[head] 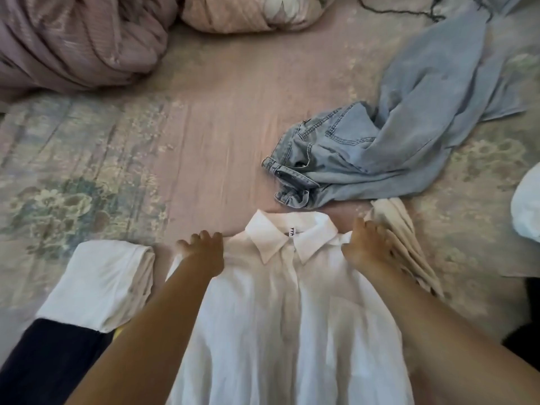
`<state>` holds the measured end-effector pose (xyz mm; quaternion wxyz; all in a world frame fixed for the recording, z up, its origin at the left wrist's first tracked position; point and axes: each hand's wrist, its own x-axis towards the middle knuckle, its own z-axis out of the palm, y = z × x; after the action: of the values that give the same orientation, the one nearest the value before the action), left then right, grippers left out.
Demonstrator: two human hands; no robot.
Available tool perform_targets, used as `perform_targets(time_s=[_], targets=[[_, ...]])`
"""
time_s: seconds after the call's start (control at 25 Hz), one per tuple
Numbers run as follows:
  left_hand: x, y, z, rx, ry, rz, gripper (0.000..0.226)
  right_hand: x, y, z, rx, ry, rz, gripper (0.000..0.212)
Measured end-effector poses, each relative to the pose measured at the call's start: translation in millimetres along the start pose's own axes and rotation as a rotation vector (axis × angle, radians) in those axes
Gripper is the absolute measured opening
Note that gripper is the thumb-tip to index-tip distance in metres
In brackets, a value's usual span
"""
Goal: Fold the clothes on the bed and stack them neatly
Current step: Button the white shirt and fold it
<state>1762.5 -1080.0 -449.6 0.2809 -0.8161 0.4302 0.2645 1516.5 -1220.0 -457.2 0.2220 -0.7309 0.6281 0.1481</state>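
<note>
A white collared shirt lies face up on the bed, collar pointing away from me. My left hand grips its left shoulder with curled fingers. My right hand grips the right shoulder, its fingers also against a folded cream garment. A folded white garment lies at the left, partly on a dark navy garment. Crumpled light blue jeans sprawl beyond the shirt to the right.
The bed sheet is pink with a floral print. A bunched purple quilt and a floral pillow lie at the far side. A white object shows at the right edge, a dark cord at the top.
</note>
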Motion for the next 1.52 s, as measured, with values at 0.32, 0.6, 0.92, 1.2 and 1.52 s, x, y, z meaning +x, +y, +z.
perform_targets(time_s=[0.32, 0.6, 0.92, 1.2, 1.52], targets=[[39, 59, -27, -0.811, 0.119, 0.14, 0.039, 37, -36, 9, 0.328, -0.057, -0.128, 0.033], [55, 57, -25, -0.574, 0.548, 0.164, 0.02, 37, -37, 11, 0.277, 0.223, -0.184, 0.026], [-74, 97, 122, -0.157, 0.817, 0.493, 0.055, -70, 21, 74, 0.069, 0.125, -0.442, 0.057], [-213, 111, 229, -0.163, 0.709, 0.701, 0.05, -199, 135, 116, 0.386, 0.303, -0.058, 0.048], [-315, 178, 280, -0.052, 0.502, 0.67, 0.074, -232, 183, 117, 0.867, -0.193, 0.33, 0.007]])
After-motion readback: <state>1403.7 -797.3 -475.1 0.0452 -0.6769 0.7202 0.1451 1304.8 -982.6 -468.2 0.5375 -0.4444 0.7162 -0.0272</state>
